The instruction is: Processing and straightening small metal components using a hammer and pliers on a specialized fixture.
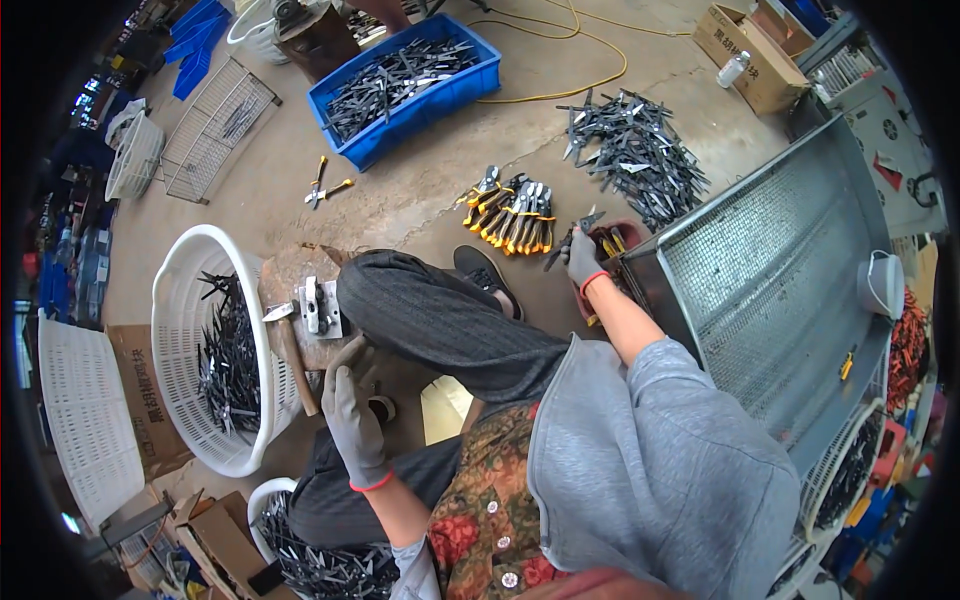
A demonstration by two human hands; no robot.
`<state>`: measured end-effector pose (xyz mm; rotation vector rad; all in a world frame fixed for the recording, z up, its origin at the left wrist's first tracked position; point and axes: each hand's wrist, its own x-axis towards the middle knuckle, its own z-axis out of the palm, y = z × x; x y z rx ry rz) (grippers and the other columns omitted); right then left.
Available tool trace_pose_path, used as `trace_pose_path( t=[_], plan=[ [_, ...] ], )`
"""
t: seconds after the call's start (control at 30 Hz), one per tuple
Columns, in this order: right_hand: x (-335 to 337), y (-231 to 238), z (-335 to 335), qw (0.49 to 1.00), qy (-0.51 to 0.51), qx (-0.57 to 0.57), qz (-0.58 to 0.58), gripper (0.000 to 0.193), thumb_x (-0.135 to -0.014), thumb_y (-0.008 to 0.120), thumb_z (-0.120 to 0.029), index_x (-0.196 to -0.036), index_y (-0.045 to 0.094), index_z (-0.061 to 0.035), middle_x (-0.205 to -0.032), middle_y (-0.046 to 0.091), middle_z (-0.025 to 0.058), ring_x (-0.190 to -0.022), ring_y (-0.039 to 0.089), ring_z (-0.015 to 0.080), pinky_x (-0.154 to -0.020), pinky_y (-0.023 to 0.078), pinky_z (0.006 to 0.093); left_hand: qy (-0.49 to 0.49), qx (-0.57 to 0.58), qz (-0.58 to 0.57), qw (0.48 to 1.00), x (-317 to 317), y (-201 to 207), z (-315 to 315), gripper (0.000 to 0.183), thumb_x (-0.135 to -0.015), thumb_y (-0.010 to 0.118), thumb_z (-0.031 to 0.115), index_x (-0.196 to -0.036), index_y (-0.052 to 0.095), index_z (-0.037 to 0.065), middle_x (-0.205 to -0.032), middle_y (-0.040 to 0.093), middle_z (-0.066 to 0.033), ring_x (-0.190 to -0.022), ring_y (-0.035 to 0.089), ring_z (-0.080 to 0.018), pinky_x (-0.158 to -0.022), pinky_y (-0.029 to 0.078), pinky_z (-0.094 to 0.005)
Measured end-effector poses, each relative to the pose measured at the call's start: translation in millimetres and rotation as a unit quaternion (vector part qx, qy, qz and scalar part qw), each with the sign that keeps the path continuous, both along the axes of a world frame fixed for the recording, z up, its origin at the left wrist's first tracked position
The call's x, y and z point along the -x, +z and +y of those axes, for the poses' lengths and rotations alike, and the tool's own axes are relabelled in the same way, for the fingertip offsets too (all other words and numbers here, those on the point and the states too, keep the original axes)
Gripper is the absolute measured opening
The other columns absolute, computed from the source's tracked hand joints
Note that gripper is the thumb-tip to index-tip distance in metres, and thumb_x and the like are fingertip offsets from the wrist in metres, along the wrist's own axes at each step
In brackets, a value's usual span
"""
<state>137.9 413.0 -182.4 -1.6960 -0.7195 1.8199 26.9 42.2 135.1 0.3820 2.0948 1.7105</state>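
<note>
My left hand [354,420], in a grey glove, is raised with its fingers stretched out and nothing seen in it. It is nearest to a hammer [290,355] with a wooden handle. The hammer leans on a wooden block [285,270], which bears a metal fixture [318,308]. Out to the right, my gloved right hand [582,258] is closed on a dark metal shears blade piece [590,220], whose lower part the fingers hide. Just beside that hand stands a red bin [625,232] with yellow-and-black handled tools. Several yellow-and-black handled shears [515,215] lie bunched on the floor nearby.
A white basket [165,350] of dark metal pieces stands left of the block. Beyond lie a blue crate [480,80] of similar pieces, a loose pile [635,155], and one open pair of shears [325,184]. A large metal tray [770,270] borders the right side.
</note>
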Motion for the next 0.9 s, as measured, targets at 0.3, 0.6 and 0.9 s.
trace_pose_path(
  t=[0.3,0.6,0.9],
  plan=[
    [2.4,35.0,220.1,0.942,-0.164,-0.189,-0.225,0.059,-0.088,0.049,-0.043,-0.104,0.058,0.0124,-0.100,0.064,0.0219,-0.085,0.062,0.0320,-0.074,0.049,0.0391,0.017,0.027,-0.016,0.999,6.7,-25.6,1.0,0.039,-0.098,0.036,0.025,-0.120,0.053,-0.002,-0.118,0.057,-0.0112,-0.108,0.055,-0.0205,-0.091,0.043,-0.0338],
    [32.9,-59.8,126.4,0.991,-0.114,-0.039,0.062,0.022,-0.091,0.047,-0.027,-0.085,0.059,-0.0098,-0.075,0.063,0.0080,-0.060,0.059,0.0209,-0.054,0.047,0.0345,0.030,0.028,-0.033,0.999,6.6,-34.9,8.3,0.036,-0.098,0.038,0.020,-0.120,0.052,-0.005,-0.114,0.059,-0.0136,-0.106,0.056,-0.0198,-0.092,0.042,-0.0321],
    [17.6,-101.1,115.2,0.928,-0.208,0.059,0.304,0.044,-0.095,0.029,-0.050,-0.085,0.050,-0.0126,-0.090,0.062,0.0094,-0.080,0.058,0.0291,-0.079,0.046,0.0469,0.101,0.097,-0.033,0.990,7.2,-31.3,-3.0,0.036,-0.096,0.042,0.021,-0.116,0.052,-0.007,-0.116,0.057,-0.0180,-0.106,0.057,-0.0240,-0.094,0.043,-0.0329]
  ],
)
